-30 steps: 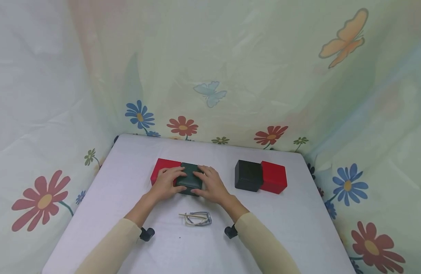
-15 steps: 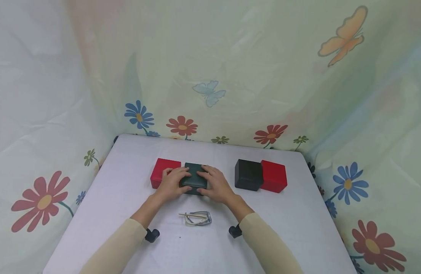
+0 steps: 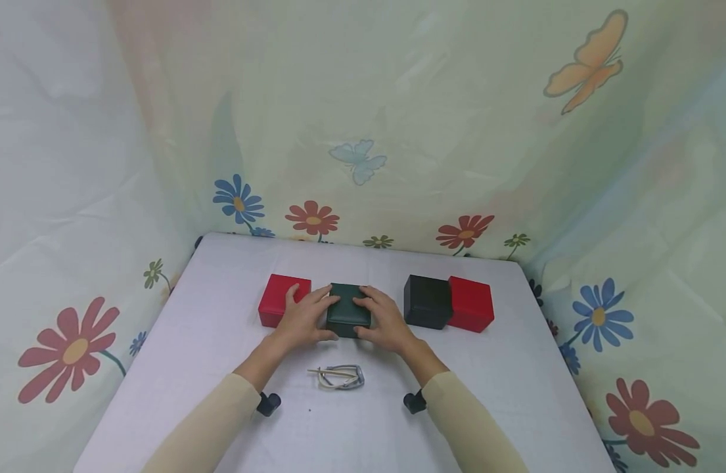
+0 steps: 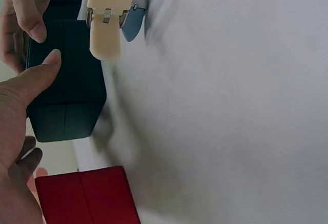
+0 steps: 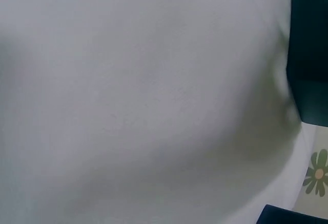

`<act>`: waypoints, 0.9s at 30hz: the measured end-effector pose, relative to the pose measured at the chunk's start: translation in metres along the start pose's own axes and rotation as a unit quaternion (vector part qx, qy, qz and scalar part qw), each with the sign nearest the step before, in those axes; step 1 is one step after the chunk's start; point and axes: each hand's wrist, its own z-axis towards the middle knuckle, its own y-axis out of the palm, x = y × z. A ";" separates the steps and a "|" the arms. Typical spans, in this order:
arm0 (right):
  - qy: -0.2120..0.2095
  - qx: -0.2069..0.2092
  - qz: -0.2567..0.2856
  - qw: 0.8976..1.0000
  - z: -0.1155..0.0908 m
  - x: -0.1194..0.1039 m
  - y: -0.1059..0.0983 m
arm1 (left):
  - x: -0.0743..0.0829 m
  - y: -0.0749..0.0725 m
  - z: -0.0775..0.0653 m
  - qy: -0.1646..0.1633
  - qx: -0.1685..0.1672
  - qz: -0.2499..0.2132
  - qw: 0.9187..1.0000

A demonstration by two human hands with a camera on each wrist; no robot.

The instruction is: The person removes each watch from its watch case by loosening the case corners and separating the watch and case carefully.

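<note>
Between the two hands stands a dark green box (image 3: 348,307) with a lid, upright on the white table. My left hand (image 3: 303,320) holds its left side, fingers at the top edge and thumb (image 4: 43,78) against the front face. On the opposite side my right hand (image 3: 387,322) grips it, fingertips on the lid and thumb at the front. In the right wrist view the green box (image 5: 310,55) shows at the right edge, with most of the right hand out of sight. A red box (image 3: 284,295) sits just left, partly behind my left fingers.
Watches with a beige strap (image 4: 105,34) and a blue strap (image 4: 135,21) lie on the table (image 3: 363,433) in front of the green box. To the right, a black box (image 3: 428,302) touches another red box (image 3: 472,304). Flower-printed curtains surround the table.
Both hands have slid the green box to the right. A gap now separates it from the left red box, which it was beside before. The other boxes and the watches have stayed put.
</note>
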 end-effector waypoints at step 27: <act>0.109 -0.058 0.053 0.991 0.002 0.002 0.005 | -0.002 0.003 0.016 -0.021 -0.016 0.005 1.000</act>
